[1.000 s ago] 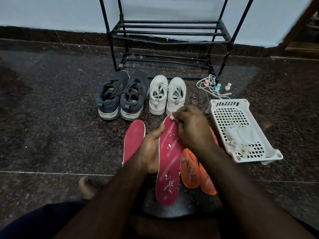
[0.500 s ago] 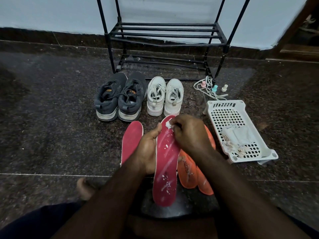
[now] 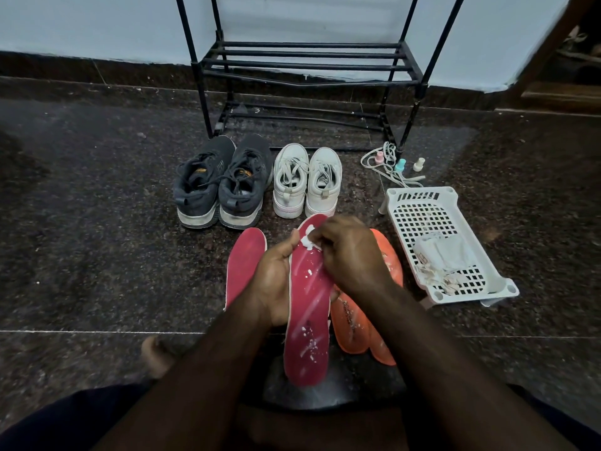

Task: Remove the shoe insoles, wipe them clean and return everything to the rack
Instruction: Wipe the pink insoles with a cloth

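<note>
Underfoot, a dark speckled polished stone floor [image 3: 97,242] fills nearly the whole view, a thin pale joint line crossing it near the person's knees. Along its far edge runs a dark skirting under a pale blue wall [image 3: 97,24]. Against that wall stands a black metal tube shoe rack [image 3: 309,65], its uprights cut off by the top of the frame. At the far right corner a brown wooden frame is only partly seen.

On the floor toward its right edge sits a white perforated plastic basket [image 3: 422,206], holding crumpled white wipes [image 3: 444,255]. Before the rack stand a pair of dark grey lace-up trainers [image 3: 221,183] and, just beside them, a pair of white sneakers [image 3: 307,182]. Loose white laces [image 3: 383,161] and three small pastel bottles lie by the rack's right foot; their labels are too small to read.

The left hand [image 3: 276,281] grips the edge of a long red foam insole [image 3: 307,320], thumb curled over its rim, holding it upright above the floor. The right hand [image 3: 351,255] pinches a small white wipe scrap [image 3: 309,239] against the insole's toe end. A second red insole [image 3: 244,265] lies flat to the left; two orange insoles [image 3: 353,323] lie partly hidden under the right forearm. White crumbs dot the held insole.
</note>
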Demonstrator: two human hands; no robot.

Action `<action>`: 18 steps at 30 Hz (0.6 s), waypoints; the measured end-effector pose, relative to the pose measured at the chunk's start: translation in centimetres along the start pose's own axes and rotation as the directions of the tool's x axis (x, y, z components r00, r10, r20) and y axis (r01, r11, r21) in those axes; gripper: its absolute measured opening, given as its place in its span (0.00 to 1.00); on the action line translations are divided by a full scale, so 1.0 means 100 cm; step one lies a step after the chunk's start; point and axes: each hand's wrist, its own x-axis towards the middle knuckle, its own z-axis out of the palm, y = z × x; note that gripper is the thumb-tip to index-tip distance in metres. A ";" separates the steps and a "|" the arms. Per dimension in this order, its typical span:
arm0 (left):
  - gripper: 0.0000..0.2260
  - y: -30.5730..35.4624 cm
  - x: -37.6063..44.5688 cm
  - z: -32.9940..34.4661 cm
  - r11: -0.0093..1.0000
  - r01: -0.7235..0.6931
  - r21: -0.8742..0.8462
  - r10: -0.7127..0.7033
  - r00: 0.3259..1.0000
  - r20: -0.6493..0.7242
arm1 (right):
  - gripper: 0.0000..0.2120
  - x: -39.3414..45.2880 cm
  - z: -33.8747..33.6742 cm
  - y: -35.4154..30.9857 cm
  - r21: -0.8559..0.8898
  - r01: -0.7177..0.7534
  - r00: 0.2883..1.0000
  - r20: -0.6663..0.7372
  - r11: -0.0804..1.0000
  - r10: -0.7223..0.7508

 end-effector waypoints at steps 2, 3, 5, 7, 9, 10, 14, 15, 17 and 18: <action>0.26 0.000 0.000 0.000 1.000 -0.007 0.009 0.007 1.000 -0.008 | 0.08 0.002 -0.002 0.004 0.022 -0.063 0.997 -0.051 0.998 0.064; 0.25 0.000 0.000 0.000 1.000 -0.012 0.014 0.012 1.000 -0.014 | 0.08 0.003 -0.003 0.006 0.036 -0.095 0.993 -0.073 0.995 0.098; 0.26 0.000 0.000 0.001 1.000 -0.024 0.011 0.024 1.000 -0.020 | 0.07 0.003 -0.003 0.005 0.043 -0.116 0.990 -0.073 0.992 0.118; 0.26 0.000 0.000 0.004 0.999 -0.034 -0.005 0.034 0.999 -0.021 | 0.06 0.001 -0.001 0.000 0.049 -0.080 0.996 -0.046 0.996 0.083; 0.27 0.000 0.001 0.004 0.999 -0.029 -0.030 0.029 1.000 -0.008 | 0.04 -0.001 0.002 -0.004 0.049 -0.043 0.998 -0.042 0.998 0.045; 0.27 0.000 0.001 0.005 0.999 -0.030 -0.035 0.030 1.000 -0.004 | 0.04 -0.001 0.003 -0.005 0.049 -0.042 0.998 -0.045 0.998 0.044; 0.27 -0.001 0.002 0.004 0.999 -0.038 -0.009 0.038 0.999 -0.024 | 0.04 0.001 0.001 0.000 0.084 -0.074 0.994 -0.073 0.994 0.080; 0.26 -0.001 0.002 0.004 0.999 -0.044 -0.006 0.044 0.998 -0.038 | 0.04 0.002 0.000 0.002 0.096 -0.096 0.990 -0.092 0.991 0.105; 0.25 -0.001 0.003 0.004 0.999 -0.052 -0.006 0.051 0.998 -0.045 | 0.05 0.004 -0.001 0.006 0.083 -0.135 0.983 -0.116 0.987 0.144; 0.25 -0.001 0.004 0.004 0.999 -0.052 -0.004 0.051 0.998 -0.044 | 0.05 0.004 0.000 0.007 0.056 -0.142 0.982 -0.115 0.988 0.148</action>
